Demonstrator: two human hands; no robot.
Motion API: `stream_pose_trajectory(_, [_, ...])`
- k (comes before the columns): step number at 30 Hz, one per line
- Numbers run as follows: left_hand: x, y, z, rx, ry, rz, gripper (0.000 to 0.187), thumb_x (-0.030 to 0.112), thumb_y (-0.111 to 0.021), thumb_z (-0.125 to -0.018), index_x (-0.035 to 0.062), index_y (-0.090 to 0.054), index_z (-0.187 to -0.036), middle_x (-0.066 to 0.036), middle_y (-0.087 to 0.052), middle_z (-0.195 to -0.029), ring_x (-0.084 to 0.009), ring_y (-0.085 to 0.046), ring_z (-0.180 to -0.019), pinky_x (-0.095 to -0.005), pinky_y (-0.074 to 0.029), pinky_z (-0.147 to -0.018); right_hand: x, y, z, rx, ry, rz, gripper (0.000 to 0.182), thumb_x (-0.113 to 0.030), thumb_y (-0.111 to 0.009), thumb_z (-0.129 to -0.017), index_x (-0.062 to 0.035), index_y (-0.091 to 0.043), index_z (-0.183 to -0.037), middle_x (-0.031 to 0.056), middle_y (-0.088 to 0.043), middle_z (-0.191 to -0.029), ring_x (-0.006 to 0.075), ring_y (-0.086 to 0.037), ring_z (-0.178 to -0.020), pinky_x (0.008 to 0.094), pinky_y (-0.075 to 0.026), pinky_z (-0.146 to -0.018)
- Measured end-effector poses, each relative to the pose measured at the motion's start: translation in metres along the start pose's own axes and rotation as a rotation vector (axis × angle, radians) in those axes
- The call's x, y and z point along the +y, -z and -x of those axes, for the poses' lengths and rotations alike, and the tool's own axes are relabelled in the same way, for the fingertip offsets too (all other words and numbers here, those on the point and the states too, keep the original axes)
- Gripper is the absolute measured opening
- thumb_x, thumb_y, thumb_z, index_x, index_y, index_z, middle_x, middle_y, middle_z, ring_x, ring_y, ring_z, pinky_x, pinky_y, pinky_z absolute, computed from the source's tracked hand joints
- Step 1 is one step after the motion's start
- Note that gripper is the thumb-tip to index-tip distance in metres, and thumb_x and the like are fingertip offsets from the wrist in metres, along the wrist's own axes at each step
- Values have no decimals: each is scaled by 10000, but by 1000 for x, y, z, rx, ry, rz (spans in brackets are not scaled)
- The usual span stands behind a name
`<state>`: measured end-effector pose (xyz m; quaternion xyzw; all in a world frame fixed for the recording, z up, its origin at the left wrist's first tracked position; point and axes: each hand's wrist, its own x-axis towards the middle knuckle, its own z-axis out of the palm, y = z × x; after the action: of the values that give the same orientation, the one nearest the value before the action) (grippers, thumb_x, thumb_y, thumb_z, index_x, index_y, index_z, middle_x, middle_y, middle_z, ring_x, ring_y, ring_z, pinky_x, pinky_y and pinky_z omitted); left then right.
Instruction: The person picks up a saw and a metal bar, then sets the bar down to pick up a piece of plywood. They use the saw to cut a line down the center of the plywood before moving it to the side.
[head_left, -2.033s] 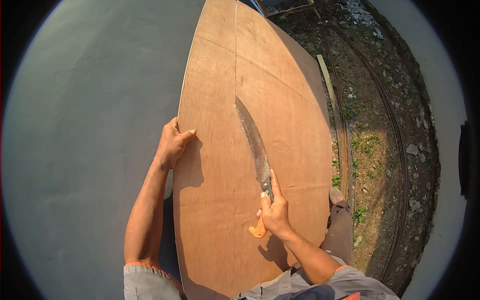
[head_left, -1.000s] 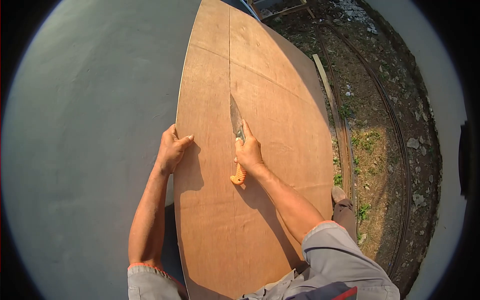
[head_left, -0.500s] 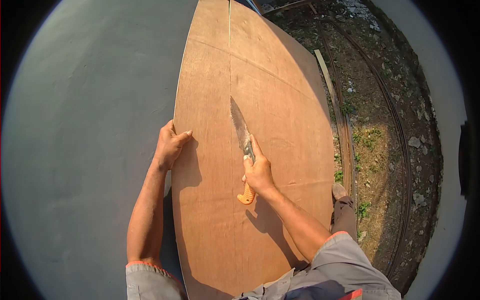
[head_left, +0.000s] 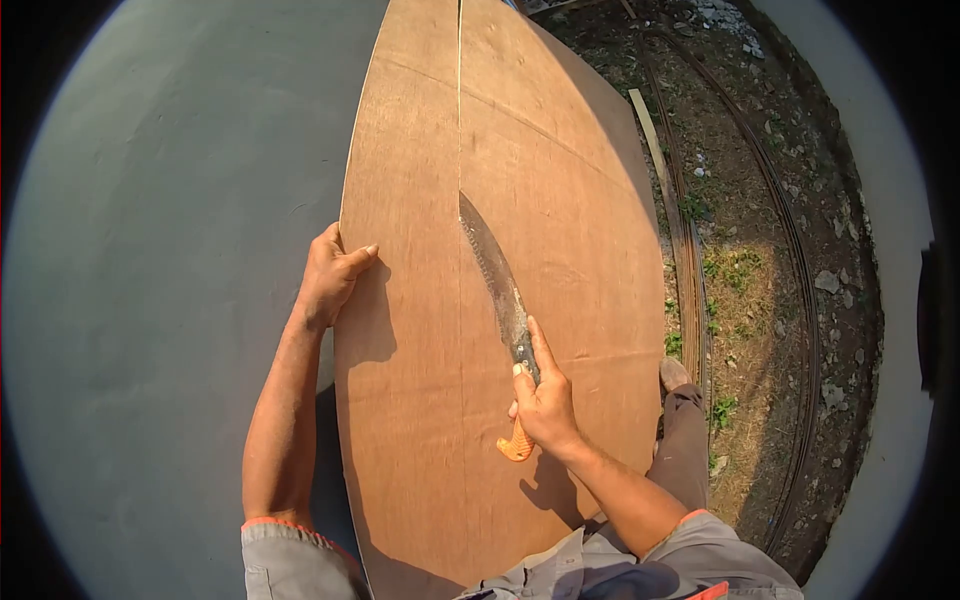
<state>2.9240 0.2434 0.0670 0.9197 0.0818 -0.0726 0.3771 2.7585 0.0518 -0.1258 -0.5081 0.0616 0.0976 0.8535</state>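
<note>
My right hand (head_left: 545, 402) is closed round the orange and black handle of a hand saw (head_left: 495, 265). The saw's curved, toothed blade points away from me, and its tip sits at the near end of a straight cut in the plywood sheet (head_left: 560, 290). From there the slit runs to the far edge, and a thin line continues toward me. My left hand (head_left: 335, 270) grips the sheet's left edge, thumb on top and fingers hidden beneath it.
A grey wall (head_left: 180, 280) borders the sheet on the left. Long rusty rods (head_left: 780, 190) and a wooden strip (head_left: 648, 135) lie on the littered ground to the right. My shoe (head_left: 676, 374) stands beside the sheet's right edge. Another pale wall rises at far right.
My right hand has pulled the saw back toward me and slightly right, exposing more of the blade. My left hand keeps hold of the edge, and the view has shifted a little.
</note>
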Motion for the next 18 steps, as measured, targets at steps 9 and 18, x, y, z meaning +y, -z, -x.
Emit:
stream_pose_trajectory(9, [3,2,-2,51,-39,-62,374,43,-659,-947,-85,-549,-1281,-192,-698,-1137,-217,-718,-950,-371,-594,-860,-15,-35,-96,1,-13,-14,689,-24,-466,-1012,-67,-236,-1660,64,-619,-905,105,-549,-513,306,-523,-484])
stream_pose_trajectory(18, [3,-2,-5,18,-63,-13,365,49,-661,-938,-75,-557,-1265,-181,-703,-1105,-202,-714,-910,-355,-598,-818,-1,-20,-47,18,-30,-43,697,-30,-463,-1011,-77,-225,-1664,61,-622,-867,103,-552,-504,295,-525,-483])
